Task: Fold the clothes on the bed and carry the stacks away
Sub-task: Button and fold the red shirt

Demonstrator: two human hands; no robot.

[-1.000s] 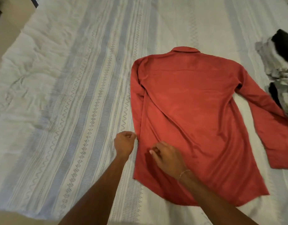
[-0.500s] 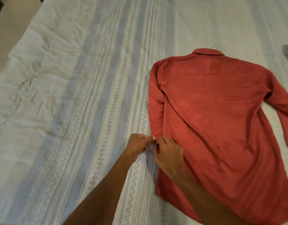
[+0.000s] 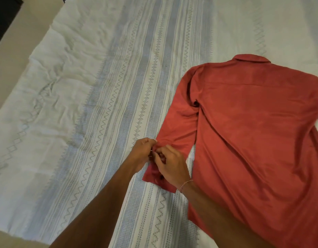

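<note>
A red long-sleeved shirt point(image 3: 253, 131) lies back-up on the bed, collar at the far end, filling the right half of the view. Its left sleeve point(image 3: 179, 120) is drawn out from the body and runs down toward me. My left hand point(image 3: 143, 152) pinches the sleeve's outer edge near the cuff. My right hand point(image 3: 170, 166), with a thin bracelet on the wrist, grips the sleeve right beside it, fingers curled into the cloth. The cuff end point(image 3: 154, 178) lies flat just below both hands. The shirt's right sleeve runs out of view.
The bed is covered by a white sheet point(image 3: 101, 104) with blue patterned stripes, wrinkled on the left. The bed's left edge point(image 3: 15, 72) borders a beige floor. A dark piece of furniture point(image 3: 2, 20) sits at the top left corner.
Both hands met at the shirt's left edge and pulled the left sleeve out from the body. The view shifted left, so the pile of clothes at the right is no longer seen.
</note>
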